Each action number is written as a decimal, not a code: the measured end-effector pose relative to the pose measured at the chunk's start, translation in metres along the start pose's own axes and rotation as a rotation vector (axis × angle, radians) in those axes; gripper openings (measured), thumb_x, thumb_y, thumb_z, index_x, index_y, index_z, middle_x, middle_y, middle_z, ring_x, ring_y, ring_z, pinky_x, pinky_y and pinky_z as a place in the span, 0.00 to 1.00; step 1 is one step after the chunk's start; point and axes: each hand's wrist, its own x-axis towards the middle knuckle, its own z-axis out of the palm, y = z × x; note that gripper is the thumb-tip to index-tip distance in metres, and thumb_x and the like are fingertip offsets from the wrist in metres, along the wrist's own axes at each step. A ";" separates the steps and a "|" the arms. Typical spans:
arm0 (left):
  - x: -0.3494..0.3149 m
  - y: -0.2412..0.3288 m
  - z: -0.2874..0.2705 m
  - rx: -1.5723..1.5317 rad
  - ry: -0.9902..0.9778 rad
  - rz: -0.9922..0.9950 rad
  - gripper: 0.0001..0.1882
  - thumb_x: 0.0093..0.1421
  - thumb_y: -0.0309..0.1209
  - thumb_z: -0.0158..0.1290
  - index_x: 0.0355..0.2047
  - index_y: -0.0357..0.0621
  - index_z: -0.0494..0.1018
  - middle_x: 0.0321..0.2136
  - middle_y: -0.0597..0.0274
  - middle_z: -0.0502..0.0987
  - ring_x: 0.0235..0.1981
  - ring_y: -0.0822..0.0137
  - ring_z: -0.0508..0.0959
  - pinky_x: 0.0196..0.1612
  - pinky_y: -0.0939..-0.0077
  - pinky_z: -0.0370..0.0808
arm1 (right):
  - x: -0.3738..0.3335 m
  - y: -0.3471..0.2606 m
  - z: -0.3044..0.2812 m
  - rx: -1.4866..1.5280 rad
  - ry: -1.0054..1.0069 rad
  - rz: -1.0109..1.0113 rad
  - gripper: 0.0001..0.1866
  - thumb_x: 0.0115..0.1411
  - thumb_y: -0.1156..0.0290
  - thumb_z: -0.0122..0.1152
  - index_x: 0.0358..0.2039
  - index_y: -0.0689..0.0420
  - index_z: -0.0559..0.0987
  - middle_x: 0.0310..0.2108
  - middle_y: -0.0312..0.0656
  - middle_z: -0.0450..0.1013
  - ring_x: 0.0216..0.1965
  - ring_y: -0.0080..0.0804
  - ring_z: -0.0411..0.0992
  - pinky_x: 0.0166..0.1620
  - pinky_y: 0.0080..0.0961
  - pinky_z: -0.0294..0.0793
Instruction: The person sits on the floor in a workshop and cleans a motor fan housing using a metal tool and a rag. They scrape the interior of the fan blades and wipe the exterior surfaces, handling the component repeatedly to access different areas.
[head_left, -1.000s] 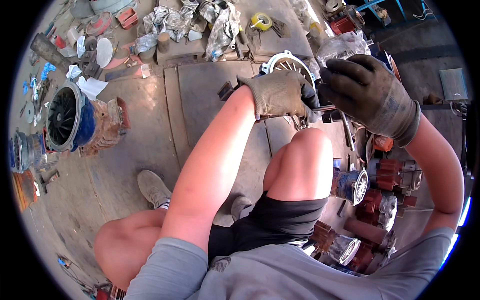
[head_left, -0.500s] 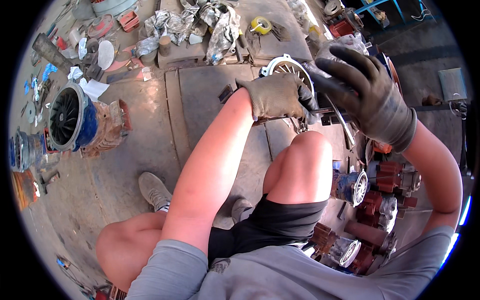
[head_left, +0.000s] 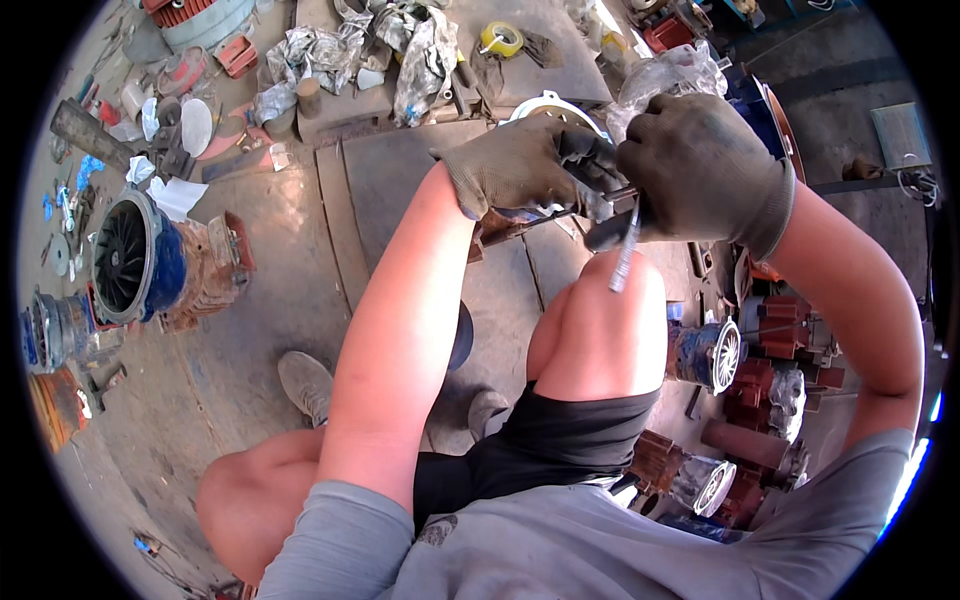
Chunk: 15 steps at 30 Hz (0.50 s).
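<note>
By the right hand (head_left: pixel 703 170), fingers curled in, a silver tool (head_left: pixel 624 262) is held upright-slanting, its upper end partly hidden. The left hand (head_left: pixel 530 168) is bent over a dark rod (head_left: pixel 545 222); whether it is gripped cannot be told. Just beyond, a pale-rimmed round housing (head_left: pixel 550 101) is mostly covered by the gloves. At left, a blue fan-fronted motor (head_left: pixel 172 250) is seen

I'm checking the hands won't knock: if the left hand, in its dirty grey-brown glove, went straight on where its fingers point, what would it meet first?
Probably the right hand, gloved in dirty grey-brown fabric, close by on that line; the exact depth is unclear.
</note>
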 end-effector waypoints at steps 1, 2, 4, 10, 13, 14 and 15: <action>0.003 -0.005 -0.003 -0.093 -0.034 0.045 0.23 0.56 0.22 0.74 0.53 0.32 0.85 0.44 0.59 0.90 0.43 0.71 0.87 0.50 0.74 0.84 | 0.004 -0.005 -0.004 0.027 -0.173 0.155 0.32 0.62 0.33 0.72 0.43 0.53 0.90 0.36 0.46 0.86 0.42 0.47 0.87 0.58 0.48 0.84; 0.004 -0.014 -0.007 -0.186 -0.063 0.095 0.23 0.56 0.21 0.73 0.54 0.32 0.85 0.44 0.58 0.90 0.44 0.71 0.87 0.51 0.74 0.84 | 0.004 -0.004 0.003 0.085 -0.001 0.144 0.36 0.64 0.27 0.67 0.37 0.53 0.90 0.26 0.47 0.82 0.31 0.51 0.85 0.48 0.50 0.85; 0.012 -0.028 -0.012 -0.329 -0.132 0.177 0.25 0.59 0.21 0.72 0.58 0.33 0.84 0.48 0.58 0.90 0.46 0.71 0.88 0.54 0.74 0.85 | 0.012 -0.001 0.001 0.170 -0.204 0.221 0.37 0.65 0.26 0.66 0.40 0.53 0.90 0.25 0.48 0.82 0.33 0.51 0.86 0.45 0.50 0.85; 0.009 -0.041 0.008 -0.198 0.493 0.270 0.38 0.58 0.28 0.79 0.68 0.37 0.77 0.63 0.51 0.83 0.64 0.61 0.82 0.68 0.65 0.80 | 0.016 0.016 0.012 0.249 -0.056 0.020 0.36 0.66 0.33 0.68 0.52 0.57 0.84 0.36 0.52 0.84 0.42 0.56 0.85 0.49 0.52 0.82; 0.001 -0.057 0.018 -0.011 0.760 0.339 0.46 0.58 0.37 0.81 0.73 0.37 0.72 0.71 0.43 0.75 0.73 0.53 0.75 0.76 0.60 0.71 | 0.013 0.035 0.042 0.283 0.276 -0.221 0.35 0.68 0.41 0.71 0.61 0.58 0.83 0.49 0.55 0.84 0.52 0.54 0.84 0.56 0.49 0.82; 0.002 -0.064 0.020 -0.103 0.801 0.339 0.47 0.60 0.40 0.80 0.74 0.37 0.71 0.72 0.42 0.74 0.74 0.52 0.73 0.76 0.59 0.70 | 0.013 0.034 0.051 0.433 0.389 -0.255 0.29 0.69 0.51 0.71 0.60 0.60 0.83 0.50 0.54 0.84 0.56 0.56 0.81 0.62 0.50 0.80; 0.002 -0.072 0.019 -0.191 0.848 0.337 0.48 0.61 0.42 0.80 0.75 0.37 0.70 0.73 0.41 0.73 0.75 0.51 0.72 0.76 0.58 0.70 | 0.015 0.030 0.058 0.540 0.411 -0.272 0.27 0.70 0.53 0.71 0.60 0.60 0.83 0.51 0.54 0.83 0.56 0.56 0.81 0.61 0.50 0.80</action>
